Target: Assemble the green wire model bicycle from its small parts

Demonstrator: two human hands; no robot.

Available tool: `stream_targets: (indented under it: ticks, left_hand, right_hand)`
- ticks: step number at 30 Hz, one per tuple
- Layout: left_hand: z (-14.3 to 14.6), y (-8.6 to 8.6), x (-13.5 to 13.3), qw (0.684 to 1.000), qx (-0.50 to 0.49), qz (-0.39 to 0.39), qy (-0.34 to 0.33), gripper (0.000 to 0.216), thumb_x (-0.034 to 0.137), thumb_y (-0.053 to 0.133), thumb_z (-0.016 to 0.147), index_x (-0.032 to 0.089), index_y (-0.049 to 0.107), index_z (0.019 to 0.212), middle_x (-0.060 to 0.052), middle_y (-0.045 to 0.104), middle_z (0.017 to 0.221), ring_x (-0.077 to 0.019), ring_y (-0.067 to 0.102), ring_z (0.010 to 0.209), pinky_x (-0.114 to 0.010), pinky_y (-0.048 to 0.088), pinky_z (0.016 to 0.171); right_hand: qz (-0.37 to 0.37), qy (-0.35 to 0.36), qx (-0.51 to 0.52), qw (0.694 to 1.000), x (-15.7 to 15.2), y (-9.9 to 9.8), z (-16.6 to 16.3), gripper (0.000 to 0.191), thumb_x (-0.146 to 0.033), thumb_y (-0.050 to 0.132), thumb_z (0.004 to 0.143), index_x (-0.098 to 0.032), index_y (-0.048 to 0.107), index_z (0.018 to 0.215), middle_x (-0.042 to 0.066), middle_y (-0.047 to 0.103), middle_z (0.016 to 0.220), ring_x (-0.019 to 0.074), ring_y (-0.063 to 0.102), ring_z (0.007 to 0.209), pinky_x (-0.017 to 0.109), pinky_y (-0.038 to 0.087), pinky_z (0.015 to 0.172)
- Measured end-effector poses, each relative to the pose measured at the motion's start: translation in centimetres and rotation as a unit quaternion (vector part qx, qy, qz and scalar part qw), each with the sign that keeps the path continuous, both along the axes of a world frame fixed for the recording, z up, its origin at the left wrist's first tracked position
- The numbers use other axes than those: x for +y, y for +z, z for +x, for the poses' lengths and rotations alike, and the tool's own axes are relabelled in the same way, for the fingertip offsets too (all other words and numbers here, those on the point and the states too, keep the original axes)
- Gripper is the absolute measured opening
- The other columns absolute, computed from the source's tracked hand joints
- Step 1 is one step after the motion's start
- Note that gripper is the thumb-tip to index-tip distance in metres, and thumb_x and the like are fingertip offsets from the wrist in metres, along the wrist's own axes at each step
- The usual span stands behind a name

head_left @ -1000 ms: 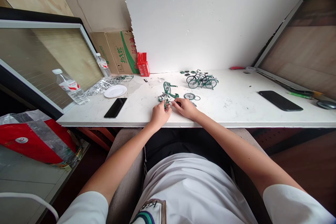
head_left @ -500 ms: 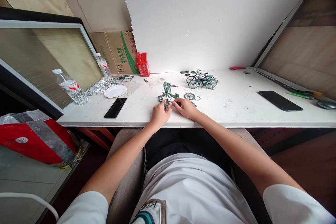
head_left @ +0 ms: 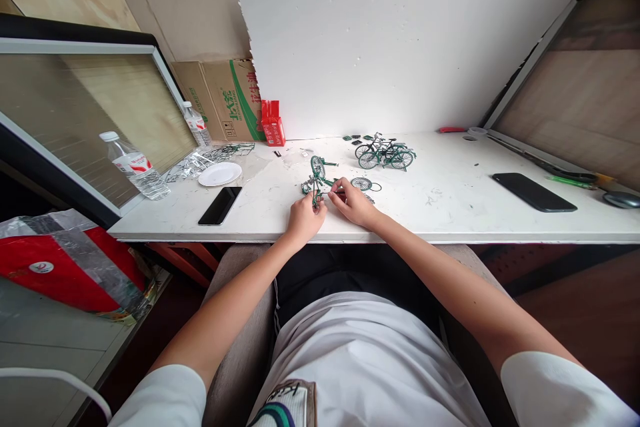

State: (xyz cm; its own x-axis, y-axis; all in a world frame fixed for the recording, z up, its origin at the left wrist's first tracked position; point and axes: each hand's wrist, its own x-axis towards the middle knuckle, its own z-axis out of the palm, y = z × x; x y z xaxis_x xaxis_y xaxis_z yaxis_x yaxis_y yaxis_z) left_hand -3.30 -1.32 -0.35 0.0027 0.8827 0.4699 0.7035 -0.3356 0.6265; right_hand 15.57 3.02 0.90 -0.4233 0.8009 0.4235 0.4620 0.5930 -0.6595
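A small green model bicycle point(head_left: 318, 173) lies near the front of the white table, one wheel pointing to the back. My left hand point(head_left: 306, 218) is closed on its near end. Just right of it, my right hand point(head_left: 353, 203) has its fingers pinched close to the frame, around something thin that I cannot make out, perhaps a screwdriver. Beyond the right hand lie a loose spoked wheel point(head_left: 361, 183) and a thin black ring point(head_left: 377, 187). Some small parts are partly hidden behind the right hand.
Assembled model bicycles point(head_left: 386, 155) stand at the back. On the left are a black phone point(head_left: 220, 205), a white paper plate point(head_left: 220, 173), a water bottle point(head_left: 136, 167) and a red box point(head_left: 273, 123). Another phone point(head_left: 534, 191) and a mouse point(head_left: 621, 199) lie at the right.
The fingers of my right hand have lifted and shifted slightly beside the model bicycle. My left hand keeps its hold in the same place.
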Motion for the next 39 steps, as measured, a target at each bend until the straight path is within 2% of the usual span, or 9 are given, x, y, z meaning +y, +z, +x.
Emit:
stream_targets:
  ticks: [4,12,18,22,28,34,39]
  left_hand:
    - [0.0,-0.1,0.1,1.000,0.002,0.000,0.009,0.019,0.022,0.065,0.095,0.019,0.071,0.113,-0.011,0.082,0.103,-0.0257,0.079,0.088,-0.036,0.061,0.090]
    - [-0.1,0.1,-0.1,1.000,-0.007,-0.001,-0.006,0.015,0.021,0.062,0.096,0.020,0.071,0.109,-0.009,0.081,0.098,-0.0240,0.078,0.085,-0.033,0.061,0.087]
    - [-0.1,0.1,-0.2,1.000,-0.012,-0.003,-0.010,0.018,0.021,0.061,0.097,0.019,0.071,0.112,-0.010,0.082,0.099,-0.0245,0.078,0.086,-0.034,0.061,0.087]
    - [-0.1,0.0,-0.1,1.000,-0.020,-0.006,-0.010,0.021,0.020,0.062,0.096,0.020,0.071,0.115,-0.009,0.082,0.101,-0.0232,0.078,0.086,-0.033,0.061,0.089]
    - [-0.1,-0.1,0.1,1.000,-0.030,-0.005,-0.005,0.022,0.021,0.065,0.095,0.019,0.071,0.117,-0.010,0.082,0.103,-0.0247,0.079,0.087,-0.034,0.062,0.089]
    - [-0.2,-0.1,0.1,0.998,-0.058,0.000,-0.017,0.021,0.023,0.063,0.097,0.019,0.071,0.116,-0.011,0.082,0.102,-0.0250,0.080,0.086,-0.035,0.062,0.088]
    - [-0.2,-0.1,0.0,0.998,-0.056,-0.002,-0.016,0.019,0.024,0.062,0.098,0.020,0.072,0.113,-0.009,0.082,0.098,-0.0234,0.079,0.086,-0.033,0.062,0.087]
  right_hand:
    - [0.001,0.006,0.017,1.000,0.3,-0.2,0.0,0.026,-0.051,0.053,0.104,-0.025,0.051,0.105,0.006,0.073,0.094,0.0219,0.068,0.079,0.033,0.048,0.074]
    - [-0.017,0.001,-0.005,1.000,-0.1,0.7,-0.1,0.030,-0.053,0.051,0.105,-0.025,0.051,0.095,-0.002,0.063,0.069,0.0184,0.057,0.062,0.030,0.041,0.067]
    - [-0.031,0.005,-0.003,1.000,-0.3,1.0,-0.1,0.032,-0.053,0.049,0.106,-0.025,0.049,0.091,-0.002,0.063,0.066,0.0178,0.056,0.060,0.030,0.041,0.066]
    - [-0.024,-0.007,-0.012,1.000,-0.3,0.8,-0.1,0.031,-0.053,0.048,0.106,-0.024,0.051,0.095,0.000,0.066,0.072,0.0191,0.058,0.064,0.031,0.043,0.067]
    - [-0.003,0.014,0.026,1.000,0.3,-0.2,0.0,0.023,-0.047,0.053,0.104,-0.024,0.052,0.107,0.008,0.074,0.103,0.0226,0.069,0.086,0.034,0.051,0.078]
    - [-0.024,0.031,0.003,0.999,0.2,0.2,0.1,0.026,-0.050,0.050,0.106,-0.025,0.052,0.101,-0.001,0.066,0.072,0.0188,0.061,0.063,0.031,0.045,0.069]
    - [-0.032,0.038,0.012,0.999,0.0,0.6,0.2,0.029,-0.052,0.050,0.106,-0.024,0.053,0.099,-0.002,0.065,0.069,0.0180,0.059,0.060,0.031,0.044,0.069]
